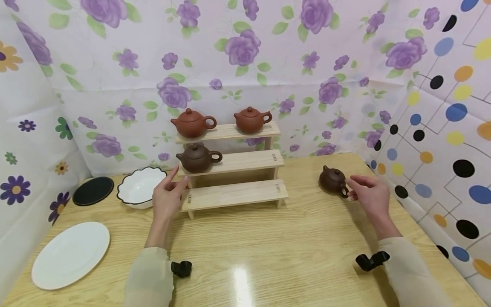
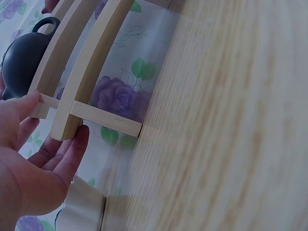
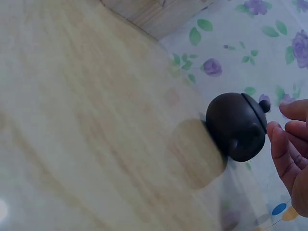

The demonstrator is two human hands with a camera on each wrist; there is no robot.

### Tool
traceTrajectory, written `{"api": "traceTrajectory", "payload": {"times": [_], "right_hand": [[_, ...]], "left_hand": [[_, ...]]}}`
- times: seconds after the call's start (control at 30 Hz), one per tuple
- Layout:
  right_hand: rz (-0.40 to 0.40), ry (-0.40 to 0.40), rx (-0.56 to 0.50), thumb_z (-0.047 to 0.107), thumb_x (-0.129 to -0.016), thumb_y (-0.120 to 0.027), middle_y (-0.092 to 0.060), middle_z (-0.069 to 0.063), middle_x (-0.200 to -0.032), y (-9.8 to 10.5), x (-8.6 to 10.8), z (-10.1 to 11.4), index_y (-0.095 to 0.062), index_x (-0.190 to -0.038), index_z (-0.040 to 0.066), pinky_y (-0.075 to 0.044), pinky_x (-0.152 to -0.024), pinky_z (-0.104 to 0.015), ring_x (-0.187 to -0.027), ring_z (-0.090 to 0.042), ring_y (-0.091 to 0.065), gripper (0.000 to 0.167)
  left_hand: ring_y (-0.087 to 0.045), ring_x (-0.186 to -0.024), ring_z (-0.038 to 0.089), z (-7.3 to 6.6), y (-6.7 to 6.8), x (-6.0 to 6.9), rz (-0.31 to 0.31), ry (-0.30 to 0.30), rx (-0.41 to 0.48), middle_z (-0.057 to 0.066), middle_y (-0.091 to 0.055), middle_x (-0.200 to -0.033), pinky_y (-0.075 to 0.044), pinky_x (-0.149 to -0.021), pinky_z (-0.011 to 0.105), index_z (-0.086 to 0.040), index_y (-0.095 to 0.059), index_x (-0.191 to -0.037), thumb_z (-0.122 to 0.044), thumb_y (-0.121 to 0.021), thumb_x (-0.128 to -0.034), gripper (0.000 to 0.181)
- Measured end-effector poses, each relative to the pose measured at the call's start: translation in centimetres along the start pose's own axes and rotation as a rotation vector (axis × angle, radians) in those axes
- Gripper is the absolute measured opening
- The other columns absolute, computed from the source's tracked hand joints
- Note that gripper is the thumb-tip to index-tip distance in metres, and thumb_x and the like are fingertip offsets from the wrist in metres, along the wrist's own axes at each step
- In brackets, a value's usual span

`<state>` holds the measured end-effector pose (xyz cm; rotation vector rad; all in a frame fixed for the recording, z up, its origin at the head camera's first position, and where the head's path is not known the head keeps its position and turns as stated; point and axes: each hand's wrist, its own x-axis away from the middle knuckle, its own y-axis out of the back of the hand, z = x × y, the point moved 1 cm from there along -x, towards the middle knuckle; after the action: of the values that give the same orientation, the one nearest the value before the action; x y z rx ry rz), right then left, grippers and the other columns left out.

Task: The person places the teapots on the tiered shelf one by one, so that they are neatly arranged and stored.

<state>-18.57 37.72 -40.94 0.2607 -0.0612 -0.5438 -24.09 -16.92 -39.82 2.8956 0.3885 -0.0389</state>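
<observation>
A three-step wooden stand (image 1: 234, 194) carries two reddish-brown teapots (image 1: 192, 125) on its top step and a dark brown teapot (image 1: 196, 158) on the middle step's left side. My left hand (image 1: 168, 194) grips the stand's left end. In the left wrist view the thumb lies by the middle step (image 2: 60, 57) and the fingers reach round the lower step (image 2: 89, 72). A smaller dark teapot (image 1: 332, 180) stands on the table at the right. Close beside its handle and lid is my right hand (image 1: 370, 194), thumb and fingers apart, not round the handle (image 3: 244, 136).
To the left of the stand are a scalloped white bowl (image 1: 140, 187) with a dark rim, a black round plate (image 1: 93, 191) and a white oval plate (image 1: 70, 256). Patterned cloth (image 1: 126, 64) hangs behind and on both sides of the wooden table (image 1: 268, 251).
</observation>
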Motion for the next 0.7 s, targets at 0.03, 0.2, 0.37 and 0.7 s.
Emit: {"api": "traceTrajectory", "payload": {"times": [0.03, 0.2, 0.37, 0.7], "right_hand": [[-0.002, -0.010, 0.030, 0.032, -0.095, -0.082, -0.074, 0.017, -0.082, 0.0, 0.1, -0.2, -0.075, -0.125, 0.005, -0.059, -0.060, -0.024, -0.063, -0.008, -0.071, 0.041], [-0.005, -0.043, 0.092, 0.036, -0.095, -0.082, -0.075, 0.012, -0.081, -0.3, 0.7, -1.4, -0.074, -0.126, 0.002, -0.059, -0.061, -0.023, -0.064, -0.008, -0.071, 0.047], [-0.010, -0.028, 0.054, 0.032, -0.092, -0.085, -0.074, 0.014, -0.077, -0.5, 1.1, -2.2, -0.077, -0.120, -0.002, -0.059, -0.059, -0.023, -0.062, -0.007, -0.071, 0.044], [0.022, -0.002, 0.030, 0.026, -0.095, -0.083, -0.076, 0.014, -0.076, -0.9, 1.2, -3.1, -0.071, -0.128, -0.007, -0.062, -0.063, -0.025, -0.066, -0.006, -0.074, 0.048]], "left_hand": [[-0.054, -0.070, 0.003, 0.0, 0.0, 0.0, -0.001, -0.001, 0.003, -0.016, -0.063, -0.085, -0.044, -0.056, 0.020, -0.035, -0.061, -0.150, -0.041, -0.076, -0.0985, 0.055], [-0.054, -0.071, 0.002, -0.1, 0.1, 0.0, 0.003, -0.006, -0.009, -0.017, -0.063, -0.085, -0.045, -0.058, 0.020, -0.034, -0.060, -0.151, -0.041, -0.075, -0.0992, 0.055], [-0.054, -0.070, 0.002, -0.1, 0.1, 0.0, 0.005, -0.011, -0.017, -0.018, -0.063, -0.083, -0.045, -0.059, 0.020, -0.034, -0.060, -0.151, -0.041, -0.075, -0.0995, 0.054], [-0.054, -0.074, 0.003, 0.0, 0.1, 0.0, 0.010, -0.006, -0.013, -0.018, -0.062, -0.083, -0.046, -0.063, 0.020, -0.033, -0.060, -0.152, -0.042, -0.074, -0.0999, 0.055]]}}
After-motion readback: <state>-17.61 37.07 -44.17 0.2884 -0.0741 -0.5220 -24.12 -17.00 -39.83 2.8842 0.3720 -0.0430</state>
